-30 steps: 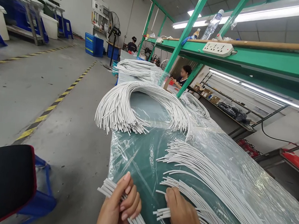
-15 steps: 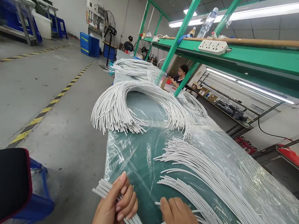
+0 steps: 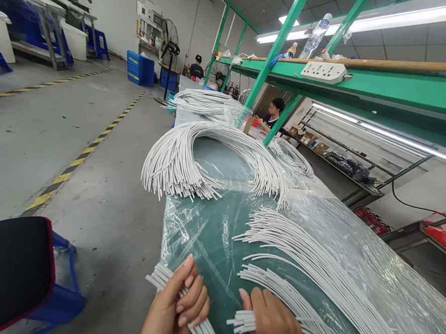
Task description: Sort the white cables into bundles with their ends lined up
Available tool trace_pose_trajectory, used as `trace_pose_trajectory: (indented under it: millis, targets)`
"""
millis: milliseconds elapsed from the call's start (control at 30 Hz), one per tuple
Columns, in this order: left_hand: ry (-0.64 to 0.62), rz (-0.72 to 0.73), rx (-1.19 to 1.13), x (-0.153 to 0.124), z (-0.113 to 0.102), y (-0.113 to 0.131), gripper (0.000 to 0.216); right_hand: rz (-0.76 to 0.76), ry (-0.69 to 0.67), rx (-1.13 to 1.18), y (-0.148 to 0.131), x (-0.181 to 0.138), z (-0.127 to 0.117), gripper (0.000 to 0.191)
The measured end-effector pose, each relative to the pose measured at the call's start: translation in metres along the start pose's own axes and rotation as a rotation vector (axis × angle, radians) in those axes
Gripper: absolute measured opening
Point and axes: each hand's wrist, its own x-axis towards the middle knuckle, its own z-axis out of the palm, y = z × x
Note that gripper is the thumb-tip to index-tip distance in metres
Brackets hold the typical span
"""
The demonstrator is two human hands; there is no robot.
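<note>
Across the green worktop (image 3: 210,247), under clear plastic sheeting (image 3: 353,255), white cables lie in loose fans (image 3: 316,253), with an arched cable heap (image 3: 208,156) toward the far end. At the near edge, the left hand (image 3: 174,310) grips a cable bundle (image 3: 159,279); the right hand (image 3: 274,324) closes on a few cable ends (image 3: 242,320).

Both wrists and nearest white cables (image 3: 311,333) past bottom edge

Bright, even light falls from overhead fluorescent tubes (image 3: 368,22); glare glints on the plastic sheet (image 3: 353,255). Wide-angle distortion bends the edges; focus stays sharp.
</note>
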Motion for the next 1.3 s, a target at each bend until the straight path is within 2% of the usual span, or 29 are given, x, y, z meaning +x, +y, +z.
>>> trace_pose_trajectory:
  millis: [100,233,567,667,867,967,1100,1200,1300]
  targets:
    - [0.0,-0.018,-0.009,0.0,0.0,0.0,0.037,0.021,-0.092,-0.091,-0.002,-0.005,0.005,0.022]
    - [-0.001,-0.043,-0.015,-0.002,0.0,0.0,0.038,0.0,-0.252,-0.186,-0.006,-0.004,0.005,0.037]
    - [-0.003,-0.034,-0.01,0.0,0.001,0.0,0.037,-0.025,-0.358,-0.19,-0.003,0.013,-0.005,0.036]
    - [0.007,-0.031,-0.005,-0.001,0.001,0.0,0.037,-0.049,-0.318,-0.143,0.004,0.005,0.002,0.039]
    - [-0.001,-0.013,0.019,-0.002,0.001,-0.001,0.038,-0.098,-0.071,0.064,0.009,-0.01,0.009,0.026]
    - [0.008,-0.011,0.007,-0.002,0.001,-0.001,0.037,-0.081,-0.004,0.086,0.006,-0.011,0.005,0.03]
    - [0.009,-0.019,0.004,-0.002,0.002,0.0,0.038,-0.045,0.032,0.08,0.001,-0.006,-0.003,0.043]
    - [0.017,-0.021,0.007,-0.002,0.003,0.001,0.038,0.039,0.024,0.084,-0.003,-0.003,-0.004,0.039]
    - [0.027,-0.009,0.014,-0.002,0.004,0.001,0.037,0.085,0.003,0.031,-0.004,-0.003,0.003,0.027]
